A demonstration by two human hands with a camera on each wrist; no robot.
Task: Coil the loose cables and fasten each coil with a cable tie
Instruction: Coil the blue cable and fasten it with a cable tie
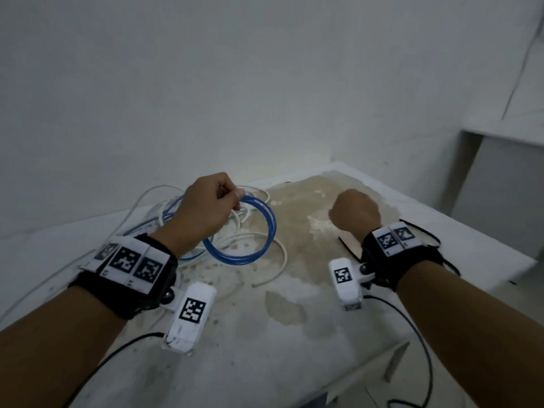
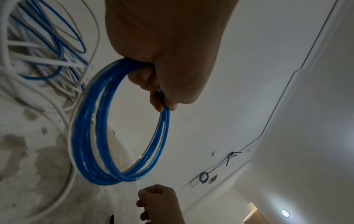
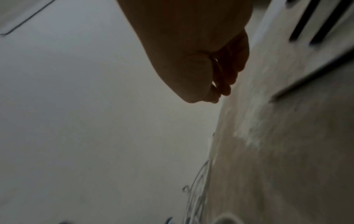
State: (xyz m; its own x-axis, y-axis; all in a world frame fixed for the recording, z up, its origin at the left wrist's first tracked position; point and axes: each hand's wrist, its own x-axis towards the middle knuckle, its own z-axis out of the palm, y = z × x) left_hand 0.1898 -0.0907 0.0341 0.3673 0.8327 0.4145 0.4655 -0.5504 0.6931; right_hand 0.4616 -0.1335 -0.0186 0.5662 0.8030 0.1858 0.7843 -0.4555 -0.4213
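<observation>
My left hand (image 1: 206, 207) pinches the top of a blue cable coil (image 1: 272, 228) of several loops and holds it upright above the table (image 1: 294, 334). In the left wrist view the left hand (image 2: 166, 53) grips the coil (image 2: 84, 136) between thumb and fingers. Behind it a tangle of loose white and blue cables (image 1: 164, 213) lies on the table, also seen in the left wrist view as a loose cable pile (image 2: 38, 60). My right hand (image 1: 354, 212) hovers over the table to the right, curled into a fist; nothing shows in the fist (image 3: 201, 60).
Black cable ties (image 1: 348, 248) lie on the table beside my right wrist; the right wrist view shows them as dark strips (image 3: 304, 21). A white cable end (image 1: 282, 254) curves toward the middle. A white wall stands behind. The table edge runs along the right and front.
</observation>
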